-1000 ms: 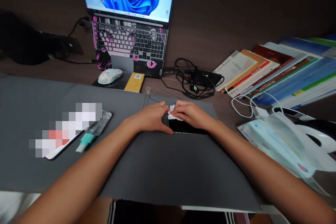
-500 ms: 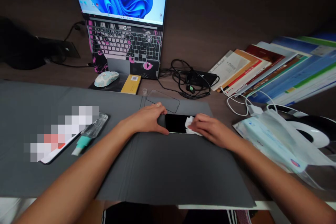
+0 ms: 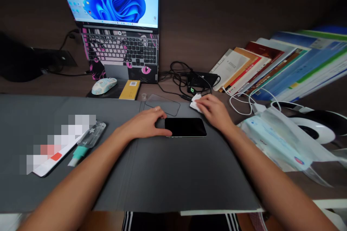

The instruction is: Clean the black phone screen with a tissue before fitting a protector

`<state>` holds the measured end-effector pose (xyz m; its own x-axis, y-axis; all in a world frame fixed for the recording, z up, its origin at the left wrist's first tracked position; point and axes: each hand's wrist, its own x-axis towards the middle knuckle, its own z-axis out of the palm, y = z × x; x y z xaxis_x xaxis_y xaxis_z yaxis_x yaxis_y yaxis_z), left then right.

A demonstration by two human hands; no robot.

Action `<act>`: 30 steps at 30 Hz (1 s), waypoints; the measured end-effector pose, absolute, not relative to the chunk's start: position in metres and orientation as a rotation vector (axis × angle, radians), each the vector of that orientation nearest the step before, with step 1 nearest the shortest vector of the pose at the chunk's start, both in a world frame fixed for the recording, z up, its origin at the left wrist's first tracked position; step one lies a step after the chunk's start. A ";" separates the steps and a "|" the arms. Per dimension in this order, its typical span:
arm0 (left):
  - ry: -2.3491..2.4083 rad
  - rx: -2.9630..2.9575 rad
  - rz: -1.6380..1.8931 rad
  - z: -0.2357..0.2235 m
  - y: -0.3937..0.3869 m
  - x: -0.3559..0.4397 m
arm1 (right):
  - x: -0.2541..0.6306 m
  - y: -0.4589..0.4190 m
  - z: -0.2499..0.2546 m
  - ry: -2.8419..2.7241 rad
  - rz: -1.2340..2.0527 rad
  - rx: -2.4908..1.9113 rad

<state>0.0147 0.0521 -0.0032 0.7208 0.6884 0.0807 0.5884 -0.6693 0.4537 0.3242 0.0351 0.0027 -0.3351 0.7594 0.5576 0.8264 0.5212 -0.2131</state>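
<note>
On the grey mat (image 3: 189, 177): one phone (image 3: 185, 127), flat, dark screen upward, between the two hands, well back from the near edge of the desk (image 3: 217, 212).
Phone, long axis: left to right across the person's front, nearly parallel to the mat's near edge; short ends toward either side.
Left hand (image 3: 143, 124): the nearer of the two, in contact; thumb at the near left corner, fingertips at the far left corner, clamped across the phone's left end.
Right hand (image 3: 215, 112): apart from the phone, beyond and to the right of its far right corner; thumb and fingers pinched together on a wipe.
White wipe (image 3: 195, 103): crumpled, one, in the right hand's fingertips; farther from the person than the phone's far long edge, not touching the screen.
Phone, from the wipe: toward the person and somewhat left.
Clear sheet (image 3: 165, 105): thin, dark-rimmed, beyond the phone's left part, near the left fingers.
Spray bottle (image 3: 92, 133): lying down, well apart, left of the left hand.
</note>
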 end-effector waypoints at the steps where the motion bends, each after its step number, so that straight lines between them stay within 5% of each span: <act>1: 1.002 2.547 0.397 -0.002 0.053 0.015 | 0.324 0.036 -0.001 -2.206 -0.127 -1.274; 7: 1.185 2.647 0.878 -0.007 0.068 0.009 | 0.321 0.024 -0.008 -2.162 -0.128 -1.204; 16: 1.146 2.623 0.664 -0.036 0.103 0.002 | 0.310 0.021 -0.009 -2.096 -0.085 -1.131; 30: 1.183 2.756 0.565 -0.021 0.102 0.008 | 0.313 0.017 -0.010 -1.999 -0.090 -1.072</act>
